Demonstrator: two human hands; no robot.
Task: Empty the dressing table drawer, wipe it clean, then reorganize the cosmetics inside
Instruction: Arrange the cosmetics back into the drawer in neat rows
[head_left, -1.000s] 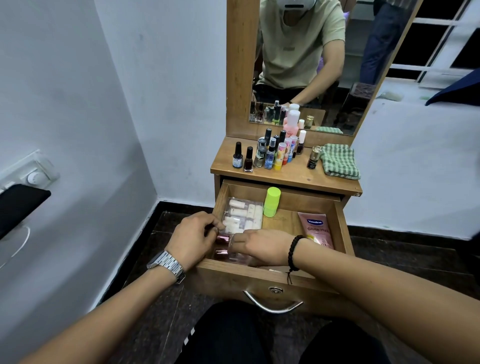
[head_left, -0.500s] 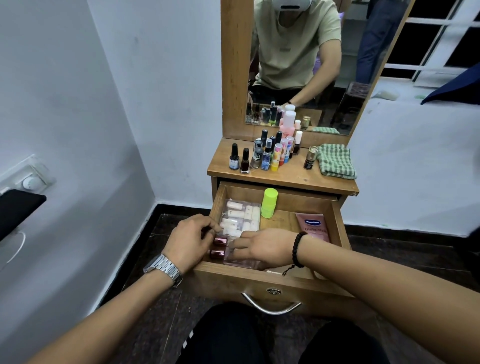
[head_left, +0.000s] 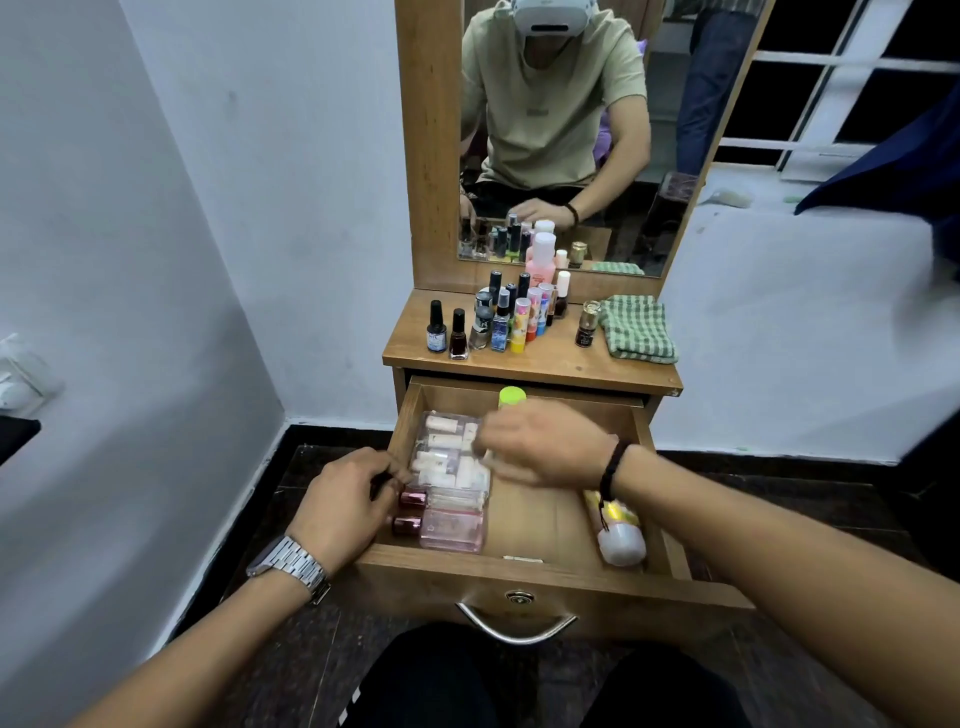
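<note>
Two hands work inside the open drawer (head_left: 524, 571), which sticks out toward the person below the worktop (head_left: 550, 364). A clear organiser (head_left: 452, 457) of small pale tubes lies along the drawer's left side, its long axis running near to far, with pink bottles (head_left: 447, 527) lying crosswise just nearer than it. The left hand (head_left: 348, 504) sits at the drawer's left wall with its fingers curled against the near-left corner of the organiser and the bottle caps; whether it actually grips anything I cannot tell. The right hand (head_left: 540, 441) hovers over the middle of the drawer, blurred, fingers loosely bent toward the organiser's right edge and holding nothing visible. Behind it stands a green-capped bottle (head_left: 511, 397), and a tube (head_left: 615, 530) lies along the right wall under the wrist. Most of the cosmetics (head_left: 509, 317) stand on the worktop beside a checked cloth (head_left: 639, 327), so restocking looks under way. The organiser lies between both hands, closest to the left.
</note>
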